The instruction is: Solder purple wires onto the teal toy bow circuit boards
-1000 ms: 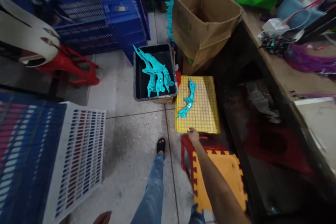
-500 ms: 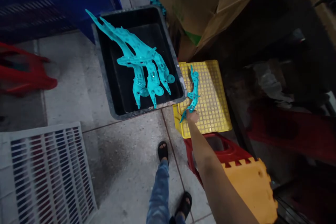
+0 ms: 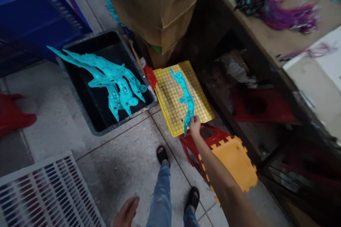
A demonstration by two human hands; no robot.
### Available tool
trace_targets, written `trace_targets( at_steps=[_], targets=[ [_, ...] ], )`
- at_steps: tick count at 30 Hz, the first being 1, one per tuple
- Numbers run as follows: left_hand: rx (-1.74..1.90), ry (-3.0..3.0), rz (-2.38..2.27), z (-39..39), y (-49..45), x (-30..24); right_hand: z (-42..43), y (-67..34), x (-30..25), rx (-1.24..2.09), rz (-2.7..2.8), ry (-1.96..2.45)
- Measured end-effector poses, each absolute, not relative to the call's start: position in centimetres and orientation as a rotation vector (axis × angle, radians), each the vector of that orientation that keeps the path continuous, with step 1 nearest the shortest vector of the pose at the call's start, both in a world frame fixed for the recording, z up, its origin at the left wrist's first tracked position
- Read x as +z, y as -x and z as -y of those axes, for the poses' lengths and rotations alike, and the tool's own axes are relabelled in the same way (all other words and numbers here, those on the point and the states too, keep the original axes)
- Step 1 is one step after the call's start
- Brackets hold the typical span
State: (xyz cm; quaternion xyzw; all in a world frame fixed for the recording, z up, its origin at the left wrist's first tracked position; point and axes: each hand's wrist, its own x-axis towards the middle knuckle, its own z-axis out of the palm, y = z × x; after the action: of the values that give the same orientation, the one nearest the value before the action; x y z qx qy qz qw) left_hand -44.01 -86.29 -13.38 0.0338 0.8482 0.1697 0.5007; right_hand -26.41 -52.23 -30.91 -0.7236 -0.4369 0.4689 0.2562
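Turquoise Part (image 3: 187, 92), Pinched Near One End

Is long, slender and bright turquoise, with the look of moulded plastic. Curves like a shallow bow, bulging to the right, and tapers to a point at both ends. Carries a round disc just beside the far tip, a short tab jutting left around mid-length, a thin spur opposite, and a small rectangular detail toward the near end. Runs lengthwise over the yellow gridded crate (image 3: 202, 99), pointing away and slightly left at the far end. Reaches just past the crate's near rim at the other. Is gripped there along the right edge by the fingers (image 3: 192, 120) of the right hand (image 3: 195, 127). Leaves contact with the grid unclear.
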Motion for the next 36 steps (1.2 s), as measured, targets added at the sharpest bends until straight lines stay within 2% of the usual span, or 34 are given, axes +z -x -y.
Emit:
trace_targets(
  at_steps=[4,8,12,15,23,30,36],
  targets=[
    [0.719,-0.206,-1.894,77.0,41.6,-13.4,54.8,21.0,-21.4,1.324,1.117,1.787],
    [1.009,-0.286,-1.484,66.4,35.1,-9.3,57.9,14.8,-11.5,1.33,1.095,1.657],
    [0.981,-0.333,-0.931,61.8,27.2,-2.8,60.7,7.8,-3.7,1.246,1.096,1.61],
    [0.822,-0.416,-0.798,62.2,21.1,1.7,62.4,2.3,0.3,1.167,1.102,1.618],
    [0.737,-0.481,-0.924,65.7,5.4,9.2,65.9,-11.6,7.2,1.015,1.16,1.607],
    [0.732,-0.595,-1.035,66.8,-4.6,12.4,67.8,-21.0,9.5,0.96,1.175,1.586],
    [0.708,-0.743,-1.099,67.1,-9.0,14.0,69.7,-25.5,10.6,0.928,1.13,1.622]
  ],
)
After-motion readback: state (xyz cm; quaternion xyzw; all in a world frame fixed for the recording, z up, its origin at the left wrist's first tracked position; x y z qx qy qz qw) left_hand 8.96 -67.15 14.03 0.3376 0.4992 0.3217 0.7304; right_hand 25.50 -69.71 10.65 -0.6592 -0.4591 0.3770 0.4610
